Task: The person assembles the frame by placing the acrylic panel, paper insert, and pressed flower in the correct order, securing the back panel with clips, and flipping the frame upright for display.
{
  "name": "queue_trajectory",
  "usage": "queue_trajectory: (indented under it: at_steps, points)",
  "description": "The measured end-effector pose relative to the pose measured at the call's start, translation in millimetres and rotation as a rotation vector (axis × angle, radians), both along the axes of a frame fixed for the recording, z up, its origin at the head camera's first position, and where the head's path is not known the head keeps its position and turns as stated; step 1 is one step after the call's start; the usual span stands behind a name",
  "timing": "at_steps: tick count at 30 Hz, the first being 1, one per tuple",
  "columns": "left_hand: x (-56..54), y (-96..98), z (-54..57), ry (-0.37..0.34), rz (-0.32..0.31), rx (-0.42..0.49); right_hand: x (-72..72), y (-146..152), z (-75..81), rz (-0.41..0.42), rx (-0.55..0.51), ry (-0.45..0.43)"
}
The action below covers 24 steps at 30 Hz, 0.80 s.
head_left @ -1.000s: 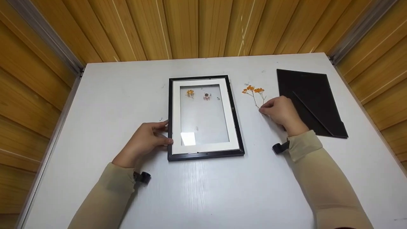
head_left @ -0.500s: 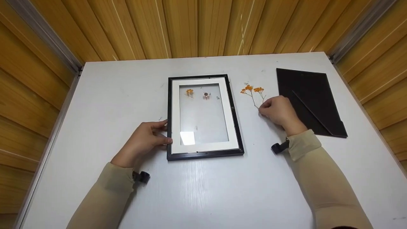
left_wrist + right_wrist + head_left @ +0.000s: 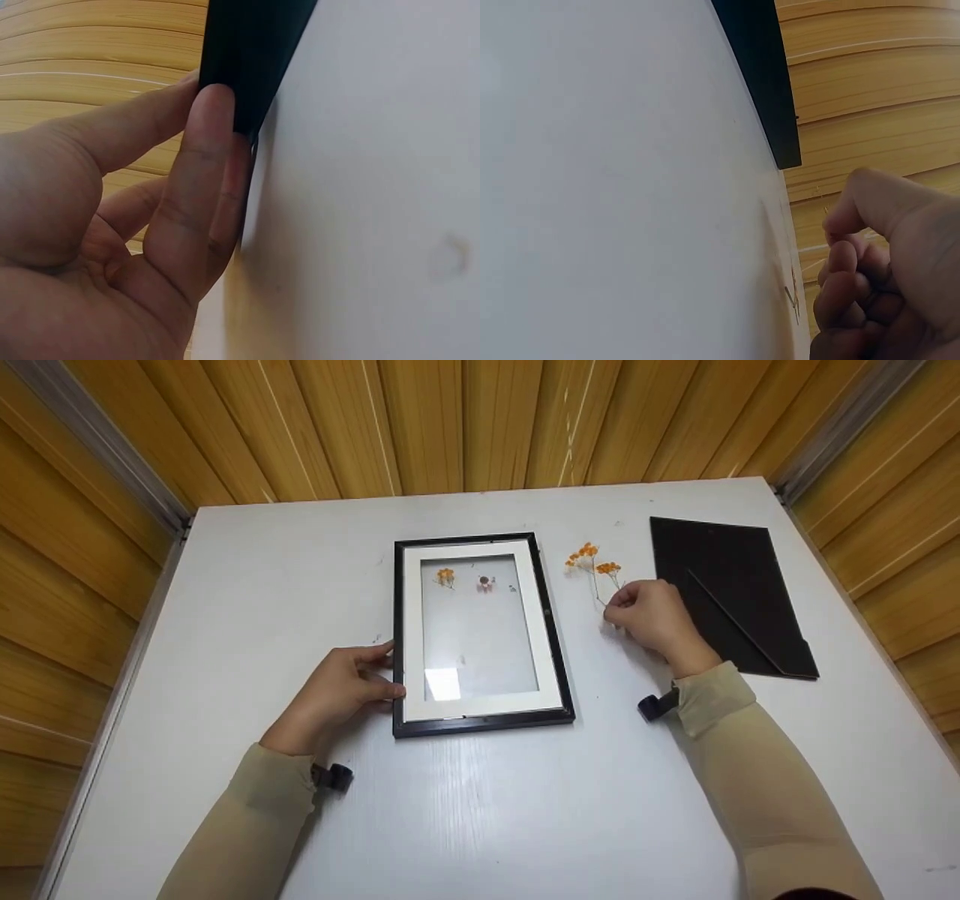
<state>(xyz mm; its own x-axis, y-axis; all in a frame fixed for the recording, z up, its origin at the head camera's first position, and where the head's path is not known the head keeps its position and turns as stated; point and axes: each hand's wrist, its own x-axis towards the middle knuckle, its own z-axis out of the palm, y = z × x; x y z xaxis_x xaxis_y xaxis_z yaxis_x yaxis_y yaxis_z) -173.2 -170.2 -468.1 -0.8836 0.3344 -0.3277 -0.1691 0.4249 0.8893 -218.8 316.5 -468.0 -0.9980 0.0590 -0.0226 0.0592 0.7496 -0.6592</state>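
A black picture frame with a white mat and a glass pane lies on the white table. My left hand grips its left side, thumb on the upper edge; in the left wrist view, fingers press the outer side and reach the lower edge. Behind the opening are a small orange dried flower and a pinkish one with a dark centre. Right of the frame, my right hand pinches the stem of a branched sprig of orange dried flowers. Its shadow shows on the table.
A black backing board with a stand leg lies to the right, partly behind my right wrist. The white table meets wood-patterned walls at the back and sides. Small specks dot the tabletop.
The right hand has shifted slightly left and away from me, and the sprig's flower heads have moved up with it. The left hand keeps its grip on the picture frame.
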Motion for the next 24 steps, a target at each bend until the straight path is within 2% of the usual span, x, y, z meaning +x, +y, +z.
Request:
queue_trajectory:
  at_steps: [14,18,24]
  points:
    - [1.9,2.8,1.5,0.019,0.007,0.006,14.9,-45,16.3,0.121,-0.035,0.035]
    - [3.1,5.9,-0.2,0.006,0.008,0.047,22.7,-65,19.8,0.180,-0.062,0.030]
    - [6.5,8.5,-3.0,0.002,0.006,0.055,37.8,-96,19.9,0.283,-0.083,0.002]
